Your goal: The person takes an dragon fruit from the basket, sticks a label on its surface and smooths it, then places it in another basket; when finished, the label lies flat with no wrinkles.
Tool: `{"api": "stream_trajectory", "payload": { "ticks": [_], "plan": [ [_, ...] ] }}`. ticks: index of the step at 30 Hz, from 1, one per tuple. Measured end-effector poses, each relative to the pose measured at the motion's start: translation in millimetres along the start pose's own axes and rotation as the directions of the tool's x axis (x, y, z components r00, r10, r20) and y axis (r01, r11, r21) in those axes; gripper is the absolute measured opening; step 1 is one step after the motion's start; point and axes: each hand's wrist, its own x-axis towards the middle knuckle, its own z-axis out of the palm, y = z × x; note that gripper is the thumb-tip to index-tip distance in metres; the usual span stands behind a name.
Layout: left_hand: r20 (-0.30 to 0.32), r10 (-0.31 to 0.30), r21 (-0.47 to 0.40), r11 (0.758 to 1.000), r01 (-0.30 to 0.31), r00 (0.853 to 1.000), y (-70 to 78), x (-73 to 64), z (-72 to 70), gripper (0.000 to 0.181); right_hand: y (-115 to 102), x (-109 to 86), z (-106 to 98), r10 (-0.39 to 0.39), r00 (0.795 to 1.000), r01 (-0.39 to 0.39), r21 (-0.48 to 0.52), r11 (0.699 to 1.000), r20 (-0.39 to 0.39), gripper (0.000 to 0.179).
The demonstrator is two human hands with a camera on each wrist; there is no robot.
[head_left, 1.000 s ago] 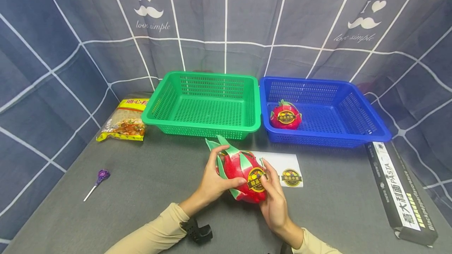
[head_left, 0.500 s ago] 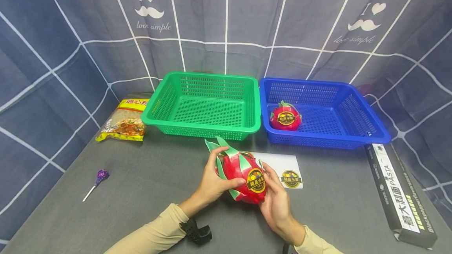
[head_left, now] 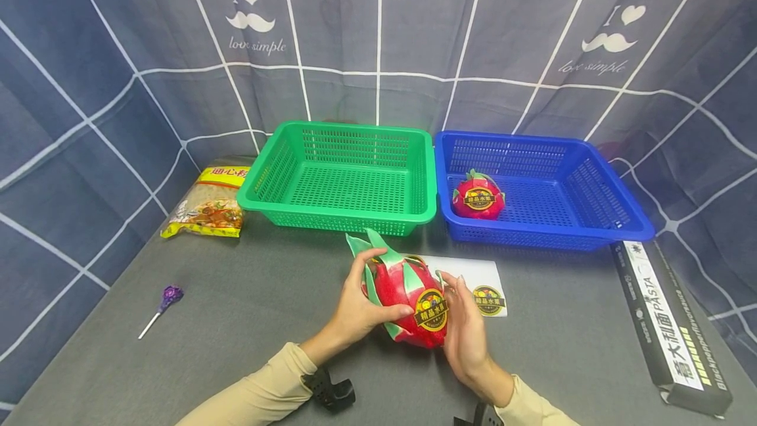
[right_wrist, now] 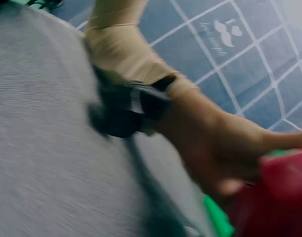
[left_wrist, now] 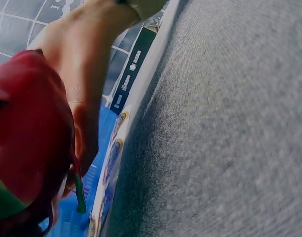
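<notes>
A large red dragon fruit (head_left: 397, 284) with green leaf tips is held tilted above the grey table. My left hand (head_left: 356, 304) grips its left side, thumb across the front and fingers over the top. A round black-and-gold label (head_left: 431, 309) shows on the fruit's front. Along the right side lies my right hand (head_left: 467, 331), its fingers fairly straight and touching or very near the skin. The left wrist view shows the fruit (left_wrist: 29, 133) close up with the right hand (left_wrist: 84, 69) beyond it. Behind the fruit lies a white sheet (head_left: 467, 271) with a similar label (head_left: 488, 300).
A green basket (head_left: 337, 214) stands at the back, beside a blue basket (head_left: 532, 232) holding a smaller labelled dragon fruit (head_left: 479, 197). On the left are a pasta bag (head_left: 207, 206) and a purple lollipop (head_left: 171, 294). A long pasta box (head_left: 671, 327) lies right.
My right thumb has come off the label, and the right hand has straightened beside the fruit. The left hand keeps its grip; the fruit has barely shifted.
</notes>
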Motion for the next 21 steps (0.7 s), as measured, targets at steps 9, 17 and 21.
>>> {"api": "stream_trajectory", "payload": {
  "ticks": [9, 17, 21],
  "plan": [
    [0.162, 0.088, 0.003, 0.996, -0.090, 0.983, 0.6, -5.3, 3.0, 0.087, -21, 5.9, -16, -0.160, 0.936, 0.269, -0.348, 0.898, 0.313, 0.069],
    [0.169, 0.151, 0.057, 0.985, -0.163, 0.974, -0.5, -5.7, 4.0, 0.086, -25, 9.9, -26, -0.074, 0.868, 0.367, -0.534, 0.761, 0.491, 0.101],
    [0.175, 0.165, 0.124, 0.974, -0.188, 0.971, -1.6, -7.0, 4.2, 0.085, -29, 11.8, -30, 0.024, 0.850, 0.363, -0.618, 0.697, 0.526, 0.103]
  ]
}}
